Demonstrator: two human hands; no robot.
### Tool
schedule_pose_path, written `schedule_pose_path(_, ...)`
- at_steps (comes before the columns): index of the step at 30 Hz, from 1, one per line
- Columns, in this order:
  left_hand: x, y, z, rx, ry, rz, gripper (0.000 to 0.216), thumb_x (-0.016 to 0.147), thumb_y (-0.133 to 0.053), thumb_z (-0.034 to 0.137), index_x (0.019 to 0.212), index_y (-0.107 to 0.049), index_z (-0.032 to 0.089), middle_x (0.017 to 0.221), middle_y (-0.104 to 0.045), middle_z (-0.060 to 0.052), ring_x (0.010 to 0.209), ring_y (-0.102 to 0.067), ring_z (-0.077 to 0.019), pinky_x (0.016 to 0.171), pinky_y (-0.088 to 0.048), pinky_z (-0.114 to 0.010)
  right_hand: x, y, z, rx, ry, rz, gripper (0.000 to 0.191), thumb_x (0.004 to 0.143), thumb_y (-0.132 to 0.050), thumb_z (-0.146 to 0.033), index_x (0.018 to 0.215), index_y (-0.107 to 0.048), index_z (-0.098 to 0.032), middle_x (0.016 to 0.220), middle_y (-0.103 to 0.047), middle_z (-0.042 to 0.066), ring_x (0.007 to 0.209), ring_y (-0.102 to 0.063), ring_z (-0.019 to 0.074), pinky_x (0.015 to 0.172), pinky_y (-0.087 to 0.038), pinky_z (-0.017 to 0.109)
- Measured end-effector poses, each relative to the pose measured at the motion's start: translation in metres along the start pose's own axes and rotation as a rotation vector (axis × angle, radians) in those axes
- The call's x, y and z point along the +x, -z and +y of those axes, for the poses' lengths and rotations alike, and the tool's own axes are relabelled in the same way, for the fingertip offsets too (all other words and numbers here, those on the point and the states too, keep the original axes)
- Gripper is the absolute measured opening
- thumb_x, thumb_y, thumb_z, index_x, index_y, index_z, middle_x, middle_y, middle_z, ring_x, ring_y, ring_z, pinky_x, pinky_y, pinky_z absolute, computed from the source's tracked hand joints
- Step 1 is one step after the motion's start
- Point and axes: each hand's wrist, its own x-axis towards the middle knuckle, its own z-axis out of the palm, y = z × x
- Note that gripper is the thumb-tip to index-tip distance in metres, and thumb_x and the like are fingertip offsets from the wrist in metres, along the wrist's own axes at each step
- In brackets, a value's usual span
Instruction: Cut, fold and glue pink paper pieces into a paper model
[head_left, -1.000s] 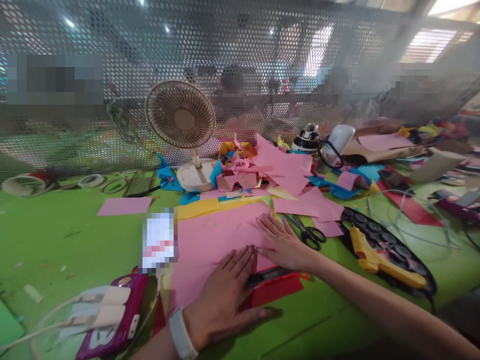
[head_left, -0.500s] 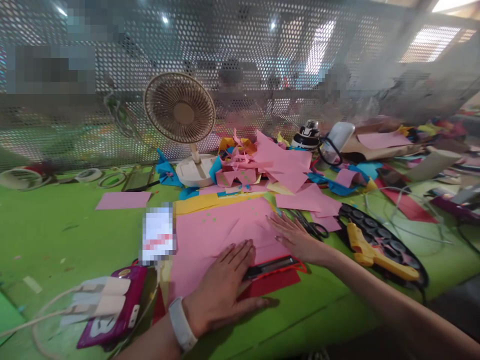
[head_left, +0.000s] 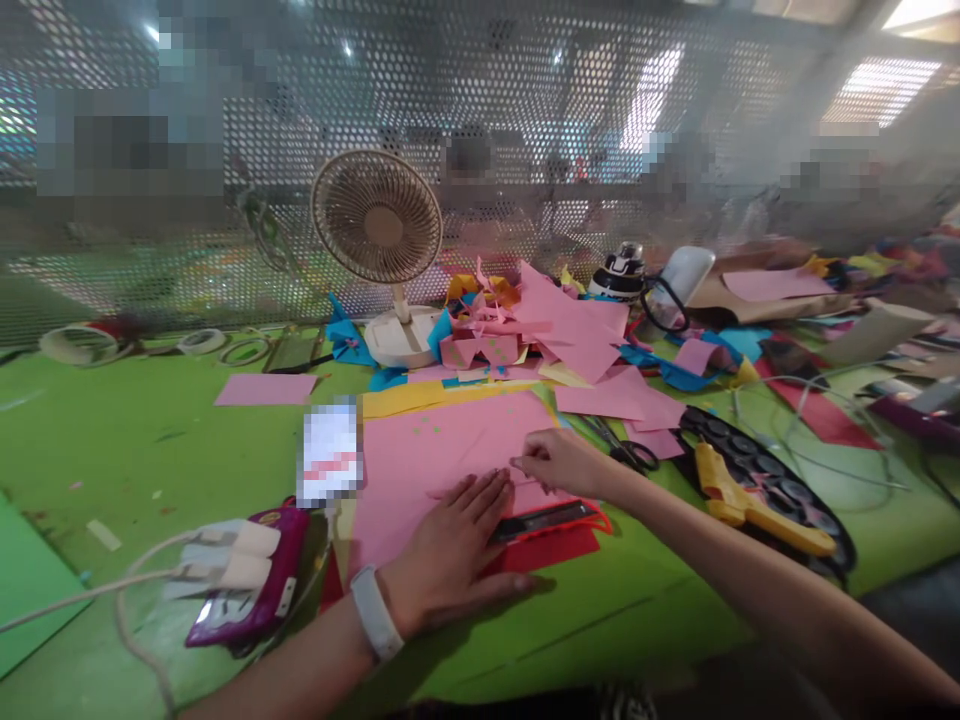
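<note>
A sheet of pink paper (head_left: 442,450) lies on top of yellow and red sheets on the green table. My left hand (head_left: 450,540), with a white band at the wrist, rests flat on its lower part, fingers stretched out. Just to the right, my right hand (head_left: 562,462) is closed over the same sheet, thumb and fingertips curled together; whatever is between them is hidden. A black and orange-red box cutter (head_left: 555,522) lies below the right hand, by the left fingertips, above a strip of red paper (head_left: 555,550).
A small fan (head_left: 377,220) stands at the back beside heaped paper scraps (head_left: 574,325). On the right are scissors (head_left: 634,455) and a yellow glue gun (head_left: 750,510) on a black tray. A purple power strip (head_left: 262,580) with plugged-in chargers sits left; mesh rises behind.
My right hand has gone from spread flat on the pink paper to curled closed, slightly lower and left. My left hand stays flat. The view has shifted a little to the left.
</note>
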Motion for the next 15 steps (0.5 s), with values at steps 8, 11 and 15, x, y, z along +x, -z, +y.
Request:
schedule_pose_path(8,-0.001,0.0,-0.003,-0.026,-0.008,0.02,0.079,0.084,-0.027,0.066,0.144,-0.009,0.018,0.148,-0.013,-0.009,0.136,-0.013,-0.0239,0.111,-0.013,-0.04,0.001,-0.005,-0.001,-0.119,0.018,-0.095,0.021,0.078,-0.051,-0.03,0.062,-0.059,-0.017,0.058,-0.064,0.001,0.055,-0.057,0.0123,0.052,-0.035,0.02)
schedule_pose_path(11,-0.008,0.004,-0.008,-0.033,0.012,-0.001,0.076,0.085,-0.027,0.064,0.144,-0.008,0.02,0.149,-0.013,-0.008,0.136,-0.013,-0.0223,0.111,-0.012,-0.04,0.002,-0.006,0.0,-0.16,-0.002,-0.098,0.023,0.078,-0.051,-0.033,0.063,-0.059,-0.018,0.059,-0.064,0.001,0.057,-0.057,0.013,0.053,-0.034,0.021)
schedule_pose_path(15,-0.022,0.012,-0.012,-0.034,0.077,-0.021,0.073,0.086,-0.028,0.062,0.144,-0.008,0.021,0.149,-0.012,-0.007,0.136,-0.013,-0.0215,0.111,-0.012,-0.039,0.004,-0.009,0.002,-0.212,-0.033,-0.087,0.029,0.078,-0.051,-0.043,0.065,-0.06,-0.018,0.065,-0.066,0.003,0.063,-0.059,0.0153,0.055,-0.034,0.022)
